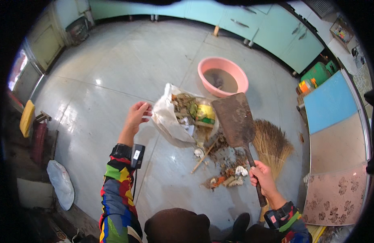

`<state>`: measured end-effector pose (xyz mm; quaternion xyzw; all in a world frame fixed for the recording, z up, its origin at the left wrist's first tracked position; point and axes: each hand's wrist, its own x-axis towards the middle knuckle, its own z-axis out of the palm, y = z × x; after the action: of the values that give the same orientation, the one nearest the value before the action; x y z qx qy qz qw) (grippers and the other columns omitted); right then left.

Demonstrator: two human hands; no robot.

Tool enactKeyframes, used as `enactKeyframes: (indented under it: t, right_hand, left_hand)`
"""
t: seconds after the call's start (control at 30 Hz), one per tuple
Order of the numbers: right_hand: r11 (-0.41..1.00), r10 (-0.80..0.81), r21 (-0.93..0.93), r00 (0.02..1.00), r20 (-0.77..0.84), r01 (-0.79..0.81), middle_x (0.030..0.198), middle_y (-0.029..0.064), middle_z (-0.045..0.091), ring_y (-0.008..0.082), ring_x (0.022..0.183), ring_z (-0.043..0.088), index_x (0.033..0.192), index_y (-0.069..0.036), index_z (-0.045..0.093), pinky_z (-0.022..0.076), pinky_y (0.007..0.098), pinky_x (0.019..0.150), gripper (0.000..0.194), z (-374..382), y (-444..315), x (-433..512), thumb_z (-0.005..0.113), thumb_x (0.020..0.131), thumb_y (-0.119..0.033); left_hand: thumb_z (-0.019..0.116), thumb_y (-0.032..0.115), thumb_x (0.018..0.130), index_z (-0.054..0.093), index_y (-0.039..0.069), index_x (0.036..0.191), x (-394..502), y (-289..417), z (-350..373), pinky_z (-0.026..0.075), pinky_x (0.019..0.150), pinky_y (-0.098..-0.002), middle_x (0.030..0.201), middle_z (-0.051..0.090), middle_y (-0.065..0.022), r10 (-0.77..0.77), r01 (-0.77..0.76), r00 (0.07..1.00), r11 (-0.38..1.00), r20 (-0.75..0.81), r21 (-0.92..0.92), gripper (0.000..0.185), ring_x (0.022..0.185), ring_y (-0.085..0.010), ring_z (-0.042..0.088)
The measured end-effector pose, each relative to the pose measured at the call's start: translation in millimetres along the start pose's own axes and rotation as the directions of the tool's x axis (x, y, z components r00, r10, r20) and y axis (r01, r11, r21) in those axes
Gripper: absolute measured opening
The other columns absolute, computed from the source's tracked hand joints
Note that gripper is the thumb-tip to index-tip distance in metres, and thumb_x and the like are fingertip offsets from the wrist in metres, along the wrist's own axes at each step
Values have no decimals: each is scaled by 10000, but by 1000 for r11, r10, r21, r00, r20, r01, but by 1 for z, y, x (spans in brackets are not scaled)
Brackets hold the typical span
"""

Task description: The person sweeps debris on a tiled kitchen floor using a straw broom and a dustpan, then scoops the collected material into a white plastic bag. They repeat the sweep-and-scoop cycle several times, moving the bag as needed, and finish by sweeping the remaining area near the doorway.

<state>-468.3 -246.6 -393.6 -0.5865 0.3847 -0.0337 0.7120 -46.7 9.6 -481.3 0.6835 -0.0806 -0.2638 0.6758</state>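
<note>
My right hand (262,179) grips the handle of a small rusty metal shovel (235,118), its blade raised beside the bag's right side. My left hand (136,117) has its fingers bent at the left edge of a white plastic bag (165,121); whether they pinch it I cannot tell. The bag's mouth shows dry plant waste (184,106), paper scraps and a plastic bottle with a yellow and green label (205,114). Debris (226,173) with crumpled white paper (241,170) lies on the floor below the bag. A thin stick (203,158) lies by it.
A pink basin (244,77) of murky water stands beyond the bag. Behind the shovel lies a straw broom (272,145). Green cabinets (266,33) line the back. A panelled board or door (332,127) stands right; a translucent plastic bag (61,185) lies left.
</note>
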Motion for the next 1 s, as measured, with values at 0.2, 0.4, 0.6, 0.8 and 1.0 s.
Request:
enactKeyframes:
  t: [0.2,0.4,0.6,0.8,1.0]
  right_hand:
    - [961,274,87,951,-145,-264,708,20,499,89,530,442,1140,-4,519,361,227,448,219,-34,36,-78,493,935,-76]
    - [908,411,190,883,-226,-374,718,36,518,99,534,457,1132,-3,530,373,239,453,214,-53,62,-125,504,927,-60]
    - [906,389,280,884,-261,-316,727,45,521,105,529,456,1135,-1,526,376,240,452,218,-60,70,-131,512,926,-60]
    - [920,335,288,913,-231,-265,726,50,516,102,529,451,1119,5,525,372,237,448,208,-65,63,-127,515,919,-50]
    - [920,324,297,922,-211,-255,723,48,511,100,526,448,1097,5,530,368,232,444,192,-66,57,-115,519,915,-52]
  left_hand:
    - [697,231,784,687,56,775,-66,-116,59,513,586,-348,696,662,-74,-126,-126,906,831,404,542,176,639,-192,643]
    - [737,270,718,706,92,760,-81,-189,163,506,612,-427,741,662,-154,122,-384,916,547,383,744,185,700,-339,642]
    - [722,281,710,687,64,727,-73,-216,198,514,658,-456,788,664,-166,43,-426,892,408,449,808,220,744,-357,642]
    - [714,205,751,674,9,778,-109,-147,162,507,605,-386,814,684,-148,-134,-295,843,693,520,657,202,649,-279,638]
    - [648,162,870,638,29,827,-116,-57,156,266,413,-201,640,565,7,-316,456,792,876,522,-161,141,474,-43,374]
